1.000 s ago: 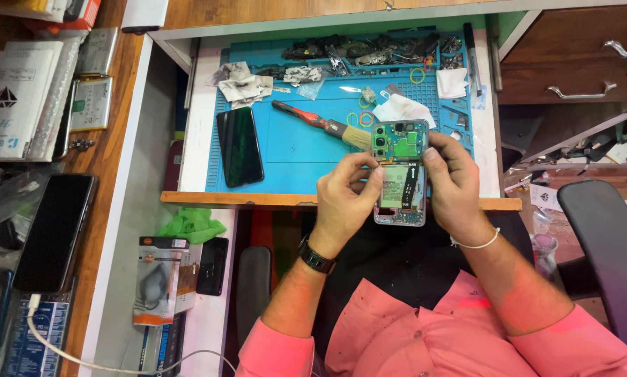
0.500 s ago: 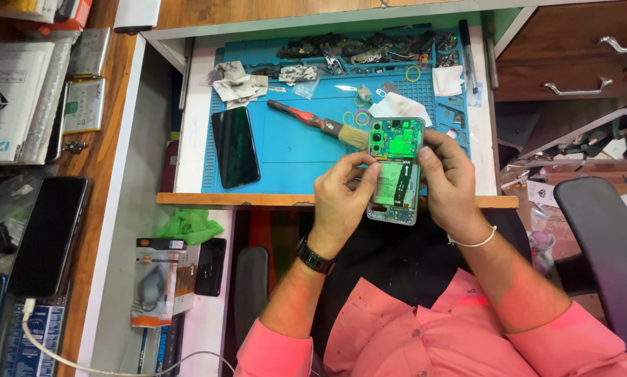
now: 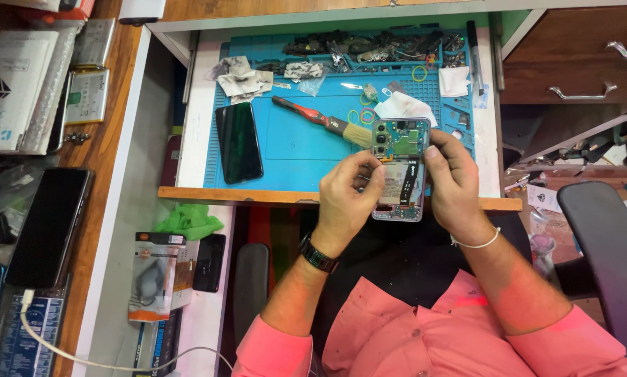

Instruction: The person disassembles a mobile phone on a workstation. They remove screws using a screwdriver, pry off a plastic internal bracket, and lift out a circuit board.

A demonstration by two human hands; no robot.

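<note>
I am looking down at a blue ribbed rubber mat (image 3: 299, 150) covering a white desk (image 3: 195, 126), where a glossy black screen (image 3: 238, 142) is lying flat beside a red-handled brush (image 3: 313, 119). Over the desk's wooden front edge, my left hand (image 3: 347, 199) and right hand (image 3: 454, 181) are clamping an opened phone (image 3: 399, 167) upright between them, thumbs pressing its exposed green board, black flex strip and pale battery.
</note>
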